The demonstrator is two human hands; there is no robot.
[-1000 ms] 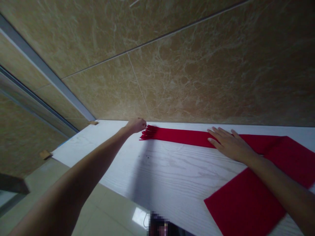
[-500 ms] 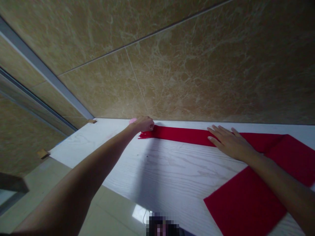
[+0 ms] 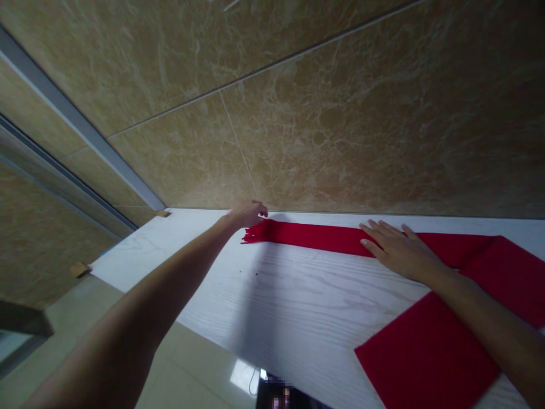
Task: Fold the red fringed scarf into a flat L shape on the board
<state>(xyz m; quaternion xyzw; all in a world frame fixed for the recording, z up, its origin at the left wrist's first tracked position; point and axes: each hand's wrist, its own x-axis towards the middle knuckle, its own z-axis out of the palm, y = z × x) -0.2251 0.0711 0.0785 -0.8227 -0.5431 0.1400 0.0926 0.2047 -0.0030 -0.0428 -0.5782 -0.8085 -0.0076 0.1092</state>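
Note:
A long red scarf (image 3: pixel 315 236) lies on the white wood-grain table (image 3: pixel 298 295), running along the far edge. Its fringed end (image 3: pixel 253 234) points left. The wider folded part (image 3: pixel 430 352) spreads over the table's near right corner. My left hand (image 3: pixel 247 215) reaches far out to the fringed end. Its fingers are curled and pinch the scarf's far corner there. My right hand (image 3: pixel 398 250) lies flat on the scarf's middle with its fingers spread, pressing it onto the table.
A tan marble-tile wall (image 3: pixel 323 125) rises right behind the table. A grey metal frame (image 3: pixel 80 128) runs diagonally at the left. Small wooden blocks (image 3: pixel 79 268) sit at the table's left corners. Glossy floor tiles (image 3: pixel 200 369) show below the near edge.
My left hand slid a little right along the far edge, onto the fringed end, and the fringe now lies flatter. The right hand has stayed flat in place.

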